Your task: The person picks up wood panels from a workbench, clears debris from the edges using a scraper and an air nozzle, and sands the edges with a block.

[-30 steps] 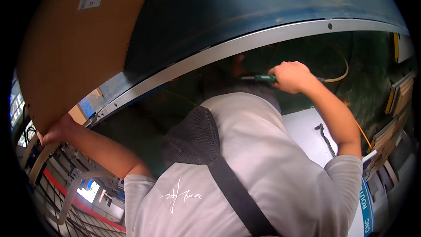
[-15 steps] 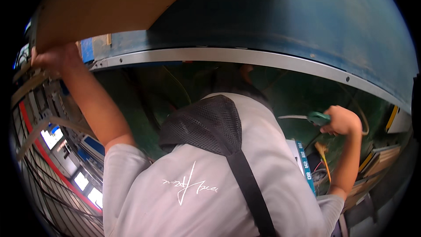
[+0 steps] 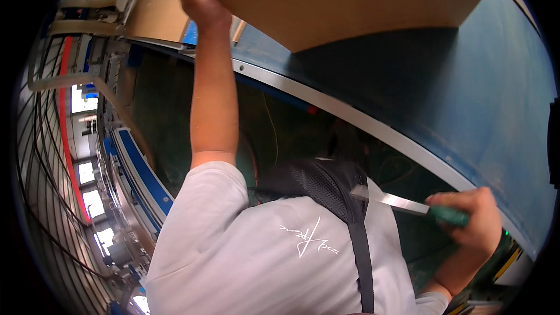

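My left hand (image 3: 204,9) is raised at the far left and grips the near left edge of a large brown board (image 3: 350,6). The board is tilted up over a blue tabletop (image 3: 490,76), and a small white label sits on its face. Some of the left fingers are hidden behind the board. At the right, near the table's metal edge, my right hand (image 3: 475,221) is closed round the green handle of a bladed tool (image 3: 402,203). Its flat metal blade points left, across the front of my shirt; the exact kind of tool cannot be told.
A silver metal rail (image 3: 326,99) runs along the table's near edge. Another brown panel (image 3: 160,9) lies beyond my left hand. Machine frames with a blue-and-white beam (image 3: 140,163) stand at the left. A black mesh pouch (image 3: 315,181) hangs on a strap across my body.
The view has turned, and the brown board now shows more of its face, further right. My right hand has brought the bladed tool nearer the table edge. The left hand still grips the board.
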Available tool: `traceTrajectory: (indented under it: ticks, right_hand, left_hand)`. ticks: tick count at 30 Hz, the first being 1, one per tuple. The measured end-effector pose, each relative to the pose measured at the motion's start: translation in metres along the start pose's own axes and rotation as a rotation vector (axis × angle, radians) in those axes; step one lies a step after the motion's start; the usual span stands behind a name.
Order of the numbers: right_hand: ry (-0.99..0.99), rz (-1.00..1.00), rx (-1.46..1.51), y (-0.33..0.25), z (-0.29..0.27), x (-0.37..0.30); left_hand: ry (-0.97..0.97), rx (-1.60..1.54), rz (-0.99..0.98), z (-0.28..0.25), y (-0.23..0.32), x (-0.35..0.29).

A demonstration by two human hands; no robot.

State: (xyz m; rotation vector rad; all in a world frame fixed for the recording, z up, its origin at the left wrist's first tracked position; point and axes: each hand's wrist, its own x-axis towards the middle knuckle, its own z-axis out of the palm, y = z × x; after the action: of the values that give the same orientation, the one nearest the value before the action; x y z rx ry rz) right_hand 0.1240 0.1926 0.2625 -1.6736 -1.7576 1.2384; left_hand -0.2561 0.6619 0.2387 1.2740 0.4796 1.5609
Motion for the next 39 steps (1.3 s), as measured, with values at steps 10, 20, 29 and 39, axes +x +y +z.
traceTrajectory:
  ticks: [10,20,29,39]
  right_hand:
    - [0.266,-0.224,-0.31,-0.08,0.069,0.101]
    - [0.26,-0.135,-0.135,-0.104,0.058,0.126]
    - [0.131,-0.066,-0.189,-0.094,0.066,0.137]
    - [0.487,0.131,0.017,0.058,0.071,0.118]
  left_hand:
    - [0.209,0.154,-0.003,0.034,-0.006,-0.01]
    - [0.189,0.535,0.292,0.058,-0.002,-0.022]
    - [0.269,0.469,0.296,0.061,0.01,-0.036]
    - [0.235,0.819,0.359,0.062,-0.02,-0.025]
